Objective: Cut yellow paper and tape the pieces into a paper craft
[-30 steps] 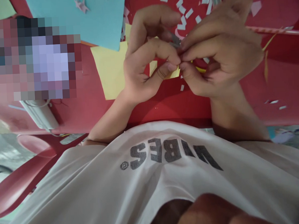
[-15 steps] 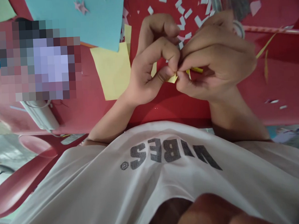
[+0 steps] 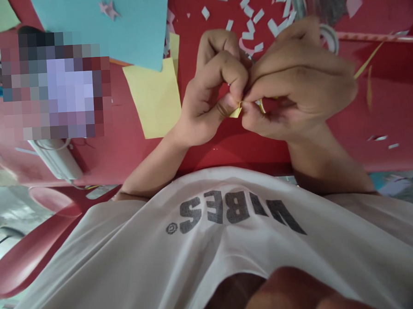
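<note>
Between my fingertips is a small strip of yellow paper (image 3: 236, 112), mostly hidden by the fingers. My left hand (image 3: 212, 89) pinches its left end with thumb and forefinger. Touching it at the fingertips, my right hand (image 3: 299, 78) pinches the same strip, and a bit of the yellow shows below the curled fingers. Left of my hands, a yellow paper sheet (image 3: 154, 99) lies on the red table (image 3: 234, 148). The exact shape of the held strip cannot be made out.
A blue sheet (image 3: 134, 29) with a small pink paper star (image 3: 109, 9) lies at the upper left. White paper scraps (image 3: 248, 30) are scattered beyond my hands. A tape roll (image 3: 330, 38) sits behind my right hand. A white power strip (image 3: 56, 157) rests left, above a red chair (image 3: 34, 246).
My hands stay pinched together, with small finger movements. Less of the yellow strip shows by the right fingers. The left hand's upper fingers have dropped slightly.
</note>
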A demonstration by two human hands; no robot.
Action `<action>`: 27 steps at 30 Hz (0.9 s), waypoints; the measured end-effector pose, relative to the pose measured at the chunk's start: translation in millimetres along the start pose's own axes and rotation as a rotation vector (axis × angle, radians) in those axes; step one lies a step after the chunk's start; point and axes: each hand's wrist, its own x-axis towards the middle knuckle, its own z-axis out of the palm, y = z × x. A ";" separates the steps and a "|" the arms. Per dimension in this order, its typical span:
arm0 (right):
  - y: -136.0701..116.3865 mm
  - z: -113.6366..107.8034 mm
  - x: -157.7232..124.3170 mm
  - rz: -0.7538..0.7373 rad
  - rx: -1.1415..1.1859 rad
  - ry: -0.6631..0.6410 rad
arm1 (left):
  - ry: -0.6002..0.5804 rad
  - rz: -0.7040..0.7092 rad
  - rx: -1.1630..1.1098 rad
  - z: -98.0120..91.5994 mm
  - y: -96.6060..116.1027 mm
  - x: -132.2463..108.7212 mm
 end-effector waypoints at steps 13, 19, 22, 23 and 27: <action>-13.0 -19.6 13.4 0.113 -0.067 -0.275 | -0.103 -0.276 0.036 -16.9 40.9 0.7; 2.0 -24.6 17.2 0.010 -0.111 -0.291 | -0.044 -0.114 0.083 -15.4 12.6 -2.2; 2.6 -24.0 19.9 -0.035 -0.179 -0.258 | 0.003 0.009 0.120 -15.5 -3.1 -4.1; 2.1 -23.9 20.2 -0.048 -0.204 -0.260 | 0.011 0.023 0.129 -15.1 -7.1 -4.2; 0.7 -26.4 18.7 -0.152 -0.262 -0.284 | 0.085 0.090 0.131 -10.4 -16.9 -1.3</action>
